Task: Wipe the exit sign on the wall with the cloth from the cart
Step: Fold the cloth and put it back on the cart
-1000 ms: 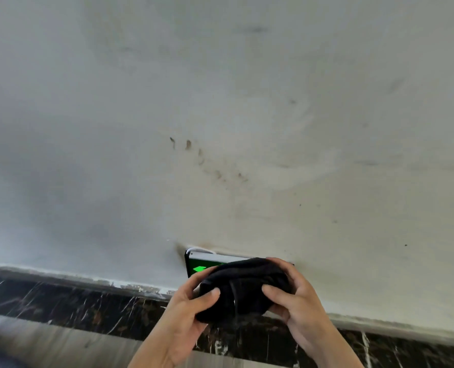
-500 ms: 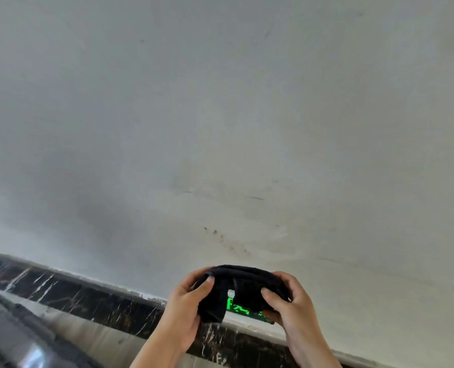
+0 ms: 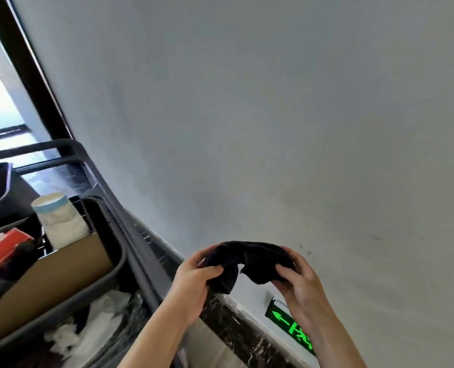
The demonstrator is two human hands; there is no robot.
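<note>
I have the black cloth [image 3: 247, 261] bunched, left hand [image 3: 194, 285] and right hand [image 3: 300, 288] both clamped on it. Next, I judge, press it onto the exit sign [image 3: 289, 325] just below my right hand.

The cloth [image 3: 247, 262] is black and bunched, and is held up in front of the wall [image 3: 273, 115], gripped at both ends, with folds hanging below. The exit sign [image 3: 289, 325] is dark with a lit green arrow and figure; it is mounted low on the wall just above the dark marble skirting, below the cloth, and is partly hidden. The grey cart [image 3: 69, 301] stands at the left.
</note>
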